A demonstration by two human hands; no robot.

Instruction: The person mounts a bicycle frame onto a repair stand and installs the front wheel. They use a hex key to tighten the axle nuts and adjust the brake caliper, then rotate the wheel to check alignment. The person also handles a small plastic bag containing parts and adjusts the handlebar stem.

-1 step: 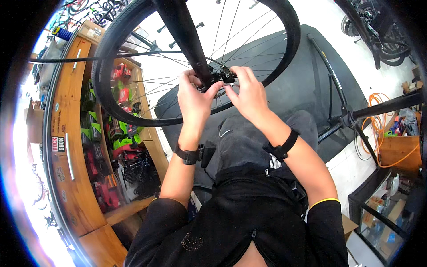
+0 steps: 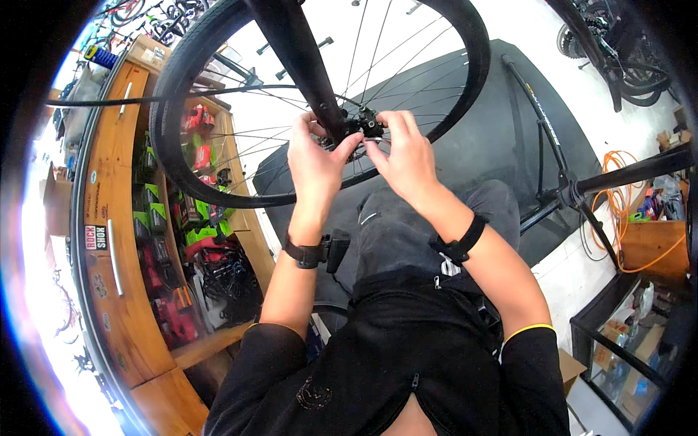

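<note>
A black bicycle fork leg (image 2: 298, 54) runs down to the hub of a spoked wheel (image 2: 169, 138) with a black tyre. Beside the leg's lower end sits a small black brake caliper (image 2: 371, 123). My left hand (image 2: 314, 161) curls round the bottom of the fork leg, its fingers partly behind it and its thumb reaching toward the caliper. From the other side, my right hand (image 2: 407, 160) grips the caliper between thumb and fingers. A small light edge shows by the two thumbs, too small to name. The fork hides part of the hub.
A wooden cabinet (image 2: 109, 182) with shelves of boxed goods stands on the left. Below the wheel lies a dark mat (image 2: 472, 138). To the right are a black stand (image 2: 571, 190), an orange hose (image 2: 618, 167) and a glass case (image 2: 618, 349). A black cable (image 2: 102, 101) crosses the wheel.
My left hand and wrist have shifted very slightly to the left. Both hands stay at the fork end and caliper.
</note>
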